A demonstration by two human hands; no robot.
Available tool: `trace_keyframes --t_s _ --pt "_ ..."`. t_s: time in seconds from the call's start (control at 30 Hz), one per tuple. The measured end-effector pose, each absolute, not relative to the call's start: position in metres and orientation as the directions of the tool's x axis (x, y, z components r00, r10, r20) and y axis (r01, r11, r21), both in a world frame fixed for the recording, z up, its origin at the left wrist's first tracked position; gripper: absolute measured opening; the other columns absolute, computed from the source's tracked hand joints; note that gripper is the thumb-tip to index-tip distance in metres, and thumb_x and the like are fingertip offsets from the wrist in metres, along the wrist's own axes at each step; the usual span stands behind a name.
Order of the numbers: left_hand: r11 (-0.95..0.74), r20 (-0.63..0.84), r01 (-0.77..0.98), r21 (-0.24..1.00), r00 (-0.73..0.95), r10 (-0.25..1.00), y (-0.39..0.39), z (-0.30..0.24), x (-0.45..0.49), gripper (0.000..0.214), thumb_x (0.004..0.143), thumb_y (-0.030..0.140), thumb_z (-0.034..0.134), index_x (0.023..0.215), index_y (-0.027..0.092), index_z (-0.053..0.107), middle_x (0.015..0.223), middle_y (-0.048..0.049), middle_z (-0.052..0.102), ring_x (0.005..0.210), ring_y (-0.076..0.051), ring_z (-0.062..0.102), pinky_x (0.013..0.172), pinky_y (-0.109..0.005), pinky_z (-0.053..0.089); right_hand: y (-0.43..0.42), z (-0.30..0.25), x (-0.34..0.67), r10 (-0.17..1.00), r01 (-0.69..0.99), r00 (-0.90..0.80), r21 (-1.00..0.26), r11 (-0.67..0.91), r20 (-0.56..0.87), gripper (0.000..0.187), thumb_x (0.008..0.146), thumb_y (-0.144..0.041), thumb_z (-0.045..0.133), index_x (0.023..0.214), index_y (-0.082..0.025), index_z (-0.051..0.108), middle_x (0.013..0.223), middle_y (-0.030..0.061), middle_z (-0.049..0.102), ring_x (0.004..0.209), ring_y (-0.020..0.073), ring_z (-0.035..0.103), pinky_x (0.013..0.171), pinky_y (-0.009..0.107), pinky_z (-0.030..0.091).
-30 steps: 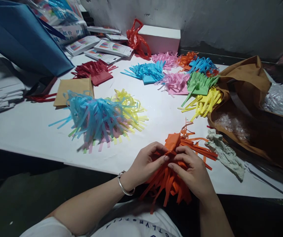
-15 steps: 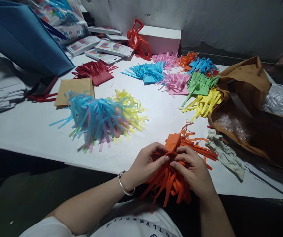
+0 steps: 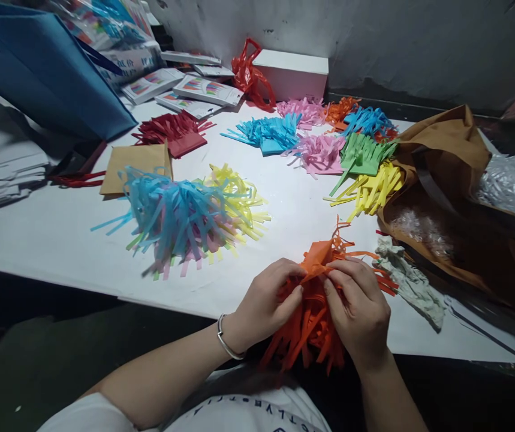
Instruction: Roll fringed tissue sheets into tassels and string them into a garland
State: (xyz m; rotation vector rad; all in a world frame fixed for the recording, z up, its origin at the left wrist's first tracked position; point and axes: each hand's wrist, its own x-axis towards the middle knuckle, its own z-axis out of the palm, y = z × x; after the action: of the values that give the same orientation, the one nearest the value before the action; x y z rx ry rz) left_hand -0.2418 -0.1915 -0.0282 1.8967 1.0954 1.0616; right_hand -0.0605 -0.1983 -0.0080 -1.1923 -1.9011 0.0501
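An orange tissue-paper tassel (image 3: 311,324) hangs over the table's front edge, its fringe spread toward my lap. My left hand (image 3: 268,300) pinches the uncut paper band from the left, thumb against fingers. From the right, my right hand (image 3: 358,306) pinches the same band, its fingers curled over the top. More orange strips stick out behind and to the right of my right hand. To the left lies a bunch of fringed paper, blue (image 3: 180,210) on top, with pink and green strips below and yellow fringe (image 3: 239,198) beside it.
Folded fringed papers in red (image 3: 176,133), blue (image 3: 266,132), pink, green (image 3: 365,153) and yellow lie farther back. A brown bag (image 3: 446,198) and a crumpled pale cloth (image 3: 410,285) are at right. Flat boxes (image 3: 207,90), a white box (image 3: 291,73) and a blue bag (image 3: 45,72) stand behind.
My right hand has shifted slightly right and turned, its fingers now higher over the orange paper. The band has opened out a little between my hands, and my left thumb has moved slightly.
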Motion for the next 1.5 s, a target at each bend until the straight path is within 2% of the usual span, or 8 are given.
trace_keyframes --t_s 0.17,0.33,0.67,0.8,0.93,1.13,1.3,1.5 --pt "-0.492 0.389 0.461 0.738 0.304 0.869 -0.191 -0.032 -0.246 0.036 0.086 0.005 0.052 0.118 0.023 0.052 0.11 -0.0079 0.064 0.103 -0.022 0.061 0.09 -0.037 0.05 -0.179 0.01 -0.06 0.706 0.77 -0.258 -0.301 0.563 0.66 0.015 0.092 -0.01 0.055 0.098 -0.02 0.066 0.097 0.0095 0.068 0.094 0.0236 0.063 0.094 0.044 0.05" --pt "-0.404 0.325 0.441 0.801 0.247 0.913 -0.186 -0.032 -0.253 0.035 0.085 0.006 0.051 0.118 0.02 0.054 0.111 -0.0084 0.064 0.099 -0.021 0.062 0.087 -0.036 0.051 -0.155 0.014 -0.048 0.775 0.888 -0.155 -0.257 0.381 0.613 0.015 0.095 -0.016 0.054 0.094 -0.019 0.069 0.096 0.0095 0.068 0.092 0.0251 0.062 0.09 0.044 0.05" --pt "-0.023 0.019 0.016 1.0 0.242 0.97 -0.179 -0.033 -0.256 0.021 0.09 0.03 0.066 0.107 0.017 0.062 0.1 -0.0066 0.068 0.09 -0.019 0.065 0.081 -0.033 0.053 -0.201 0.014 -0.043 0.714 0.806 -0.182 -0.313 0.502 0.676 0.035 0.09 -0.009 0.061 0.12 -0.027 0.064 0.111 0.0078 0.068 0.107 0.0251 0.063 0.099 0.045 0.047" --pt "0.018 -0.007 -0.044 0.999 0.245 0.97 -0.18 -0.036 -0.256 0.023 0.089 0.032 0.07 0.106 0.018 0.063 0.099 -0.0048 0.068 0.089 -0.017 0.064 0.08 -0.03 0.053 -0.197 -0.005 0.023 0.753 0.942 0.126 -0.317 0.115 0.646 0.02 0.095 -0.023 0.057 0.111 -0.02 0.069 0.103 0.011 0.071 0.097 0.0268 0.065 0.089 0.042 0.049" --pt "0.053 -0.027 -0.097 0.994 0.254 0.967 -0.18 -0.034 -0.251 0.023 0.087 0.032 0.073 0.104 0.019 0.064 0.099 -0.0041 0.069 0.091 -0.017 0.065 0.08 -0.028 0.054 -0.178 -0.034 0.085 0.911 0.984 0.17 -0.121 -0.134 0.376 0.036 0.093 -0.039 0.058 0.113 -0.013 0.071 0.096 0.0131 0.065 0.075 0.0248 0.061 0.062 0.035 0.043" --pt "0.075 -0.056 -0.072 0.995 0.238 0.97 -0.181 -0.031 -0.244 0.025 0.086 0.034 0.073 0.104 0.018 0.065 0.099 -0.005 0.07 0.091 -0.018 0.065 0.081 -0.03 0.054 -0.165 -0.057 0.088 0.931 0.991 0.095 -0.12 -0.056 0.352 0.028 0.091 -0.017 0.049 0.098 -0.017 0.076 0.089 0.0073 0.064 0.071 0.0167 0.058 0.063 0.029 0.039" --pt "0.096 -0.064 -0.108 0.989 0.269 0.961 -0.183 -0.029 -0.241 0.025 0.086 0.035 0.073 0.103 0.018 0.065 0.099 -0.0047 0.07 0.091 -0.018 0.065 0.08 -0.03 0.055 -0.163 -0.051 0.102 0.914 0.982 0.092 -0.188 -0.017 0.395 0.032 0.093 -0.032 0.053 0.077 -0.014 0.075 0.078 0.0091 0.068 0.073 0.0213 0.064 0.069 0.033 0.045" --pt "0.058 -0.022 -0.136 0.989 0.259 0.966 -0.184 -0.031 -0.241 0.02 0.09 0.032 0.07 0.104 0.019 0.066 0.101 -0.0037 0.069 0.093 -0.016 0.063 0.083 -0.027 0.051 -0.203 -0.006 0.032 0.817 0.96 0.019 -0.238 0.146 0.577 0.026 0.098 -0.033 0.056 0.104 -0.015 0.073 0.092 0.0077 0.07 0.077 0.0198 0.065 0.072 0.032 0.047"
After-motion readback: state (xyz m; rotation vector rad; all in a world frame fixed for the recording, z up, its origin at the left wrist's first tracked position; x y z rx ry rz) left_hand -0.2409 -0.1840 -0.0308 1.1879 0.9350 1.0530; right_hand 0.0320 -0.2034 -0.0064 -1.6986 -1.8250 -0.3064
